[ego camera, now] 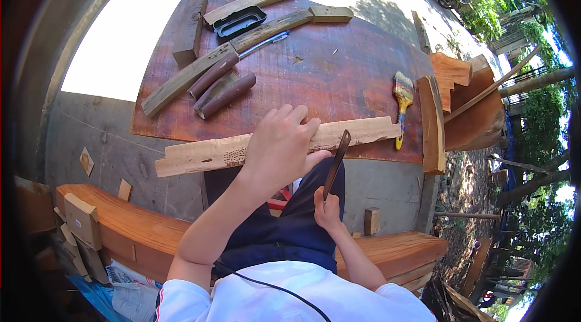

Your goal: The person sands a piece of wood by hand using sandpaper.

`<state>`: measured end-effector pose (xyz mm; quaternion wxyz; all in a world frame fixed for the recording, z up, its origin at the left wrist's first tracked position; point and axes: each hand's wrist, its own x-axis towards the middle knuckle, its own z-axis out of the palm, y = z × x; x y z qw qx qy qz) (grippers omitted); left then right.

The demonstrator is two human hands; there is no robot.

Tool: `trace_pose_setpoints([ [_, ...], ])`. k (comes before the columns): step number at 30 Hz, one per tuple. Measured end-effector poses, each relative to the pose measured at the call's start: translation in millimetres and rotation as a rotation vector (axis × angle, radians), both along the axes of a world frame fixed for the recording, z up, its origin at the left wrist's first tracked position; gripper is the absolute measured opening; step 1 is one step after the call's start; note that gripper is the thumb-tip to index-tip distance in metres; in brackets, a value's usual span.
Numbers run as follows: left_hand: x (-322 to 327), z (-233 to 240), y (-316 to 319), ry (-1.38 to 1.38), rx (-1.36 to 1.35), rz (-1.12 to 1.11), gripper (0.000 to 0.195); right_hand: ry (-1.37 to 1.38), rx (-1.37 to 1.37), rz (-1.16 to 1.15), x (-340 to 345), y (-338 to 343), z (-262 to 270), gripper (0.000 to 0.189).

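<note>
My left hand [283, 145] is shut over the middle of a pale wooden strip [358, 130], its thumb on the near side. The strip slants across the near edge of the table and above my thighs. One face has a patch of small dark holes and a dark slot left of the hand. Notches are cut at both ends. My right hand [327, 208] grips a narrow dark metal blade [337, 163] with a hole near its upper end. The blade points up and away from me, its tip close to the strip's near edge, where contact cannot be judged.
On the wooden table [317, 81] lie a paintbrush [402, 100], brown curved pieces [227, 95], a pen [265, 44], a black plastic tray [239, 21] and several wood blocks [188, 31]. A thick timber beam [136, 217] runs behind me. Another block [431, 124] stands at the table's right edge.
</note>
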<state>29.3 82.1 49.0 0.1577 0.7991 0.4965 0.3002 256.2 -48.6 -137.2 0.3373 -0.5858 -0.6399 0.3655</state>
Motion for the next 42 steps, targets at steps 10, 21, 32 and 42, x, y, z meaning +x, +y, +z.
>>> trace_pose_setpoints([
  [10,-3.2,0.8,-1.5,0.014,-0.008,-0.022,0.043,-0.003,-0.012,-0.015,-8.8,3.0,10.2,0.038],
  [21,-2.3,2.2,-6.0,0.007,-0.040,-0.005,0.043,0.038,0.026,-0.016,-13.8,30.5,23.2,0.034],
  [32,-6.3,5.1,-7.5,0.018,-0.029,0.001,0.043,0.040,0.045,-0.060,-27.8,55.7,53.4,0.031],
  [42,-2.2,1.5,-1.0,0.024,-0.011,0.052,0.044,0.100,-0.191,0.061,-13.7,8.9,18.8,0.041],
])
